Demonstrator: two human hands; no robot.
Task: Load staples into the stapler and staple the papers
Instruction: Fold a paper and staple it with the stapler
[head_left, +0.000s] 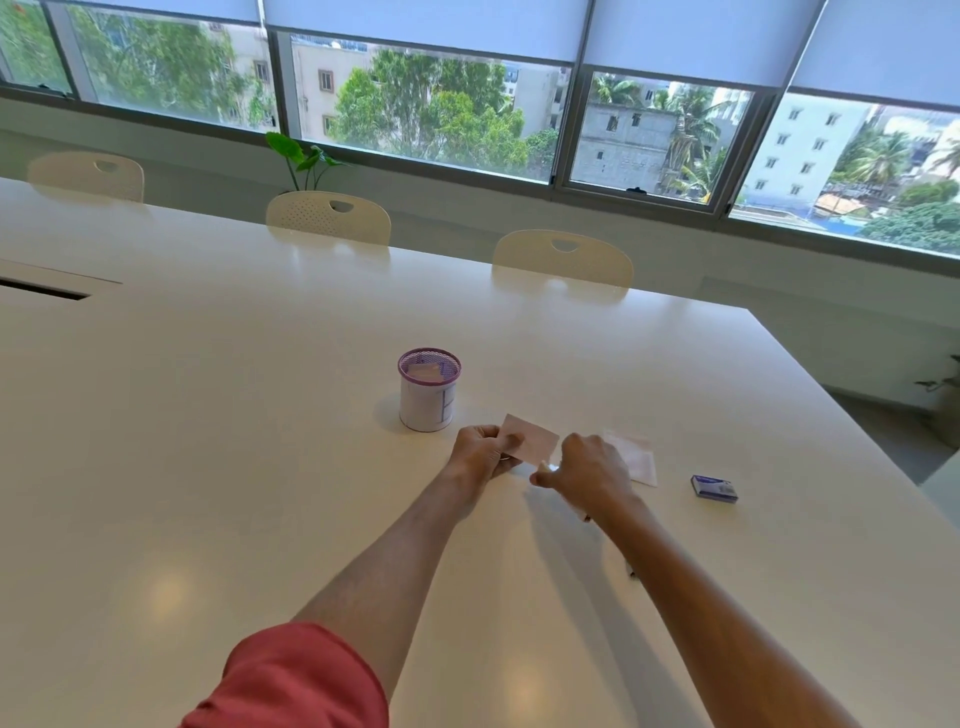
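left hand (480, 451) pinches small paper slip (532, 441) by its left end, long axis toward right hand (589, 467). right fingers curled at slip's near-right corner; stapler not discernible, grip unclear.

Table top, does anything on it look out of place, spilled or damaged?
Nothing stands out. The purple mesh cup stands upright, the small blue staple box lies closed, and loose white papers lie flat beside the right hand.
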